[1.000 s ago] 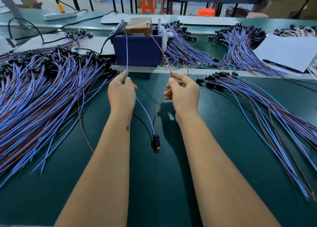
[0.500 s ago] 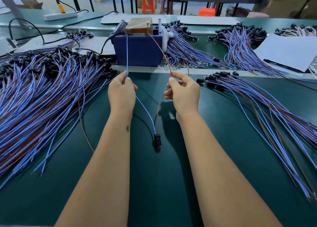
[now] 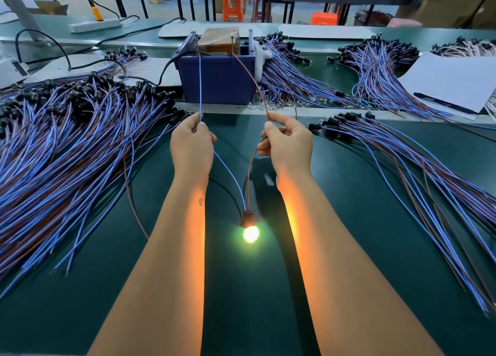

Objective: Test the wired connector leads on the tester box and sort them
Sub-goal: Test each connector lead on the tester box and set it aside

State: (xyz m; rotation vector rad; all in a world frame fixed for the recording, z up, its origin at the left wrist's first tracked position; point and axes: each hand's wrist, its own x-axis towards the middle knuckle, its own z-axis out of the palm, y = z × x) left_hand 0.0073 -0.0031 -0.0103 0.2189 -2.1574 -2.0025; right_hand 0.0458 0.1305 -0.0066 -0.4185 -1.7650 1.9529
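Fingers of the left hand pinch a blue wire, and fingers of the right hand pinch a brown wire. Both wires run up and away to the top of a dark blue tester box at the far edge of the green bench. Below the hands the two wires meet at a small black connector lying on the bench between the forearms. A lamp at its near end glows bright yellow-green and casts orange light on the inner sides of both arms.

Left of the hands spreads a large pile of blue and brown leads with black connectors at its far end. A second, thinner pile fans out to the right. More bundles lie behind a pale rail, just right of the box. A white sheet of paper with a dark pen rests at the far right. A black cable runs to the box from the left.
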